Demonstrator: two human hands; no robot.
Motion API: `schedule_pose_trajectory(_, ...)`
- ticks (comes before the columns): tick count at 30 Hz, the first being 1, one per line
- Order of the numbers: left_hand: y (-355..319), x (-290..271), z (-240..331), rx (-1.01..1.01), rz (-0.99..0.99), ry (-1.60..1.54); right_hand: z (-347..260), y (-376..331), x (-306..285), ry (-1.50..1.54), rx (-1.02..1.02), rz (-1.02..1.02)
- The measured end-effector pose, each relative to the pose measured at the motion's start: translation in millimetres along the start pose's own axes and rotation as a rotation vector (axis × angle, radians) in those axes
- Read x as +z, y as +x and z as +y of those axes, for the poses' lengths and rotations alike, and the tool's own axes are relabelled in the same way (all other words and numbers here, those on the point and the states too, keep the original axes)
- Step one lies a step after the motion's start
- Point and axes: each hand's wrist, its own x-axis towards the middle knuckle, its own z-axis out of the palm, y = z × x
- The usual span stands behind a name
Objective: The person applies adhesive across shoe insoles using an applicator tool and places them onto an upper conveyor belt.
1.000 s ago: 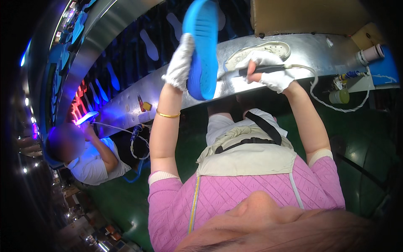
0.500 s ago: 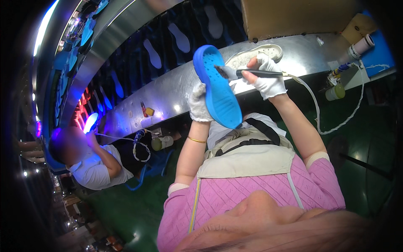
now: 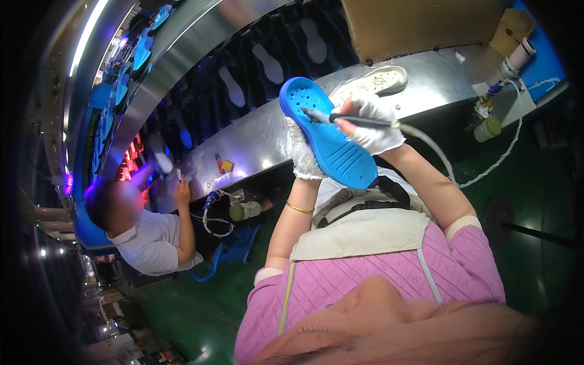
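Observation:
My left hand point(image 3: 305, 154), in a white knit glove, grips the left edge of a blue shoe sole point(image 3: 340, 152). The sole is held tilted in front of my body, its face with small holes and ridges turned up. A brush point(image 3: 322, 116) with a black handle is closed in my gloved right hand point(image 3: 376, 120), whose fingertips are bare. Its dark bristles touch the holed, far end of the sole. From the handle's rear runs a pale hose point(image 3: 435, 146). Behind the blue sole, a cream-white sole point(image 3: 387, 79) lies on the metal ledge point(image 3: 264, 153).
Beyond the ledge, a dark conveyor carries several pale sole-shaped pieces point(image 3: 267, 64). A cardboard box point(image 3: 426, 27) stands at the back. At right hangs a yellow-green-ended container point(image 3: 488, 130). A small yellow block point(image 3: 227, 165) rests on the ledge; a co-worker point(image 3: 155, 240) sits at left.
The blue sole has turned, its near end swinging right and its upper face showing more. The brush tip has moved slightly left and nearer. The co-worker's hands have come apart.

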Motion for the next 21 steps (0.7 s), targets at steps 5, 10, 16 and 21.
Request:
schedule_pose_trajectory(5, 10.9, -15.5, 8.7, 0.101, 0.22, 0.302, 0.2, -15.2, 10.7, -0.226, -0.205, -0.113)
schedule_pose_trajectory(10, 21.5, -19.2, 19.8, 0.104, 0.137, 0.184, 14.8, -9.5, 7.0, -0.181, -0.176, -0.128)
schedule_pose_trajectory(16, 31.4, -24.8, 36.5, 0.101, 0.108, 0.122, 17.7, -8.8, 7.2, 0.147, 0.403, -0.174)
schedule_pose_trajectory(21, 44.5, -21.9, 46.3, 0.044, 0.116, 0.266, 11.2, -3.2, 10.4, -0.333, -0.136, -0.267)
